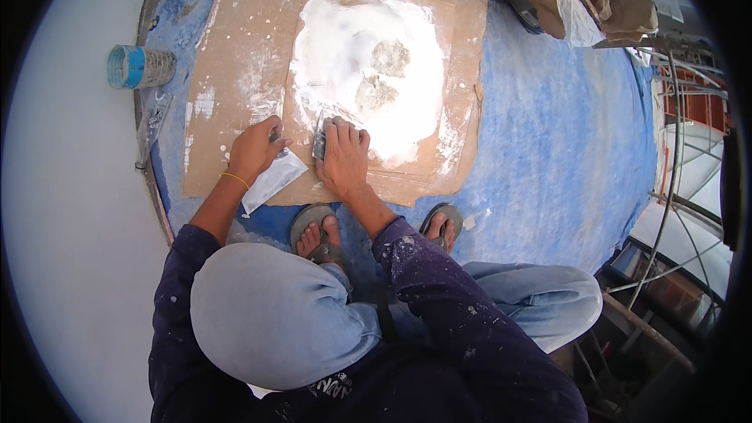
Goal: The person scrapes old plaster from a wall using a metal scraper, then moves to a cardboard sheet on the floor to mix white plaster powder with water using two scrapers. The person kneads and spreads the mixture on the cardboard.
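Note:
My left hand (254, 150) is closed on a flat scraper blade (276, 180) smeared with white, held low over the cardboard near its front edge. A yellow band circles that wrist. Just to the right, my right hand (345, 158) grips a small dark scraper (319, 138) with its fingers bent over it. This scraper is at the lower left edge of a broad spread of wet-looking white plaster (329, 39). Two grey powdery heaps (390, 59) lie within the white. Under it all is a cardboard sheet (243, 39), spotted with dried white.
A clear plastic container with a blue band (135, 67) stands at the left by the pale wall (70, 188), near a clear plastic bag (153, 121). An open paper sack (619, 0) sits at the far right. Blue sheeting (548, 133) covers the floor; scaffold poles (666, 141) edge the right.

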A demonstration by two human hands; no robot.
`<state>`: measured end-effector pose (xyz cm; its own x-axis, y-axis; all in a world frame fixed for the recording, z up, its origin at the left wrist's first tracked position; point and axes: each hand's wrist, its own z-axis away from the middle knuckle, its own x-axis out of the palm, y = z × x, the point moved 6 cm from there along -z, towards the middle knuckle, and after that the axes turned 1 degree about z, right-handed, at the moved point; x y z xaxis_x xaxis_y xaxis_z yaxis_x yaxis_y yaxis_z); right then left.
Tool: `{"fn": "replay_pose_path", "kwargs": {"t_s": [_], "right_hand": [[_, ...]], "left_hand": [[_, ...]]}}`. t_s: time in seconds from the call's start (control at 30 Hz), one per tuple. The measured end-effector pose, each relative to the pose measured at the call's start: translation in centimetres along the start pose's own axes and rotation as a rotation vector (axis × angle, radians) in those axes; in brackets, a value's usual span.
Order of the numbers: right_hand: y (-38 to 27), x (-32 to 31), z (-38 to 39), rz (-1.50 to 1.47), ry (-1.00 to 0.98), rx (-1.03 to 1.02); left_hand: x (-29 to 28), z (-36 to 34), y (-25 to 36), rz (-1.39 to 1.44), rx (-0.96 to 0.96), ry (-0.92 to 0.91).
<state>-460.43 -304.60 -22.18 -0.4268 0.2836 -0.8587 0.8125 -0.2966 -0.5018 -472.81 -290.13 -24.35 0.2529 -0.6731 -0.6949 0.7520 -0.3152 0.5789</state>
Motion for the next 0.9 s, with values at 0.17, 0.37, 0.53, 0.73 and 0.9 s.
{"fn": "replay_pose_path", "kwargs": {"t_s": [0.17,0.37,0.53,0.73,0.9], "right_hand": [[0.9,0.2,-0.3,0.062,-0.186,0.005],[5.4,-2.2,-1.0,0.073,-0.124,-0.006],[8.9,-11.0,-1.1,-0.03,-0.253,0.051],[8.6,-18.1,1.1,-0.051,-0.202,-0.001],[6.6,-22.5,2.7,-0.103,0.226,-0.146]], "left_hand": [[0.1,0.0,0.3,-0.032,-0.03,-0.035],[1.0,-0.8,4.4,0.011,0.095,0.071],[1.9,-0.4,10.7,0.014,0.056,-0.024],[1.6,4.5,17.5,-0.163,0.283,-0.16],[1.4,7.6,23.5,-0.233,0.393,-0.108]]}}
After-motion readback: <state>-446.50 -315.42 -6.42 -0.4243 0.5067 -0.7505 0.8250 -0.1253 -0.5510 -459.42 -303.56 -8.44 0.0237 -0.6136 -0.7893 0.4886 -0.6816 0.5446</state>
